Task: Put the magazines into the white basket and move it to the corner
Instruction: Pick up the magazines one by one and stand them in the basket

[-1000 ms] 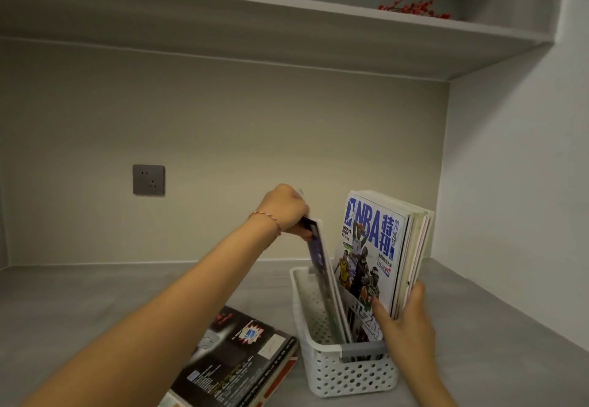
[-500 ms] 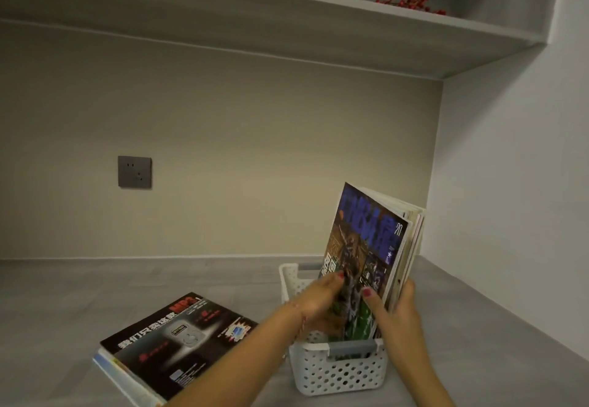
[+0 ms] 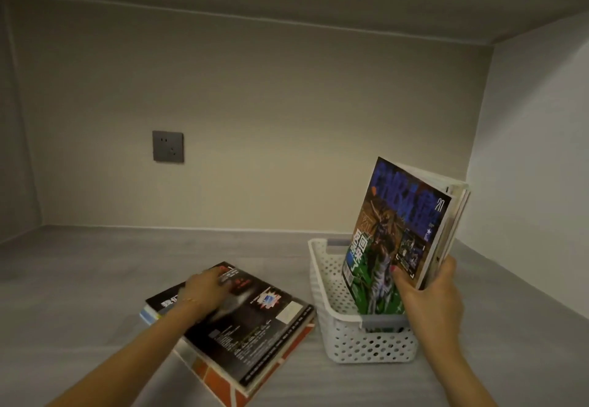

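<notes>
head view: the right hand grips a bundle of upright magazines near their lower right edge, thumb pressed on the front cover and fingers wrapped behind. the bundle leans to the right, its foot down inside the white basket, which sits directly below and to the left of that grip on the grey desk. left of the basket and well apart from the right hand, the left hand rests flat on the dark cover of the top magazine in a flat stack; its fingers look spread, though motion blur hides whether they curl round an edge. the stack lies just beside the basket's left wall, an orange cover showing at its bottom. beyond the left hand, a grey wall socket is set in the back wall.
</notes>
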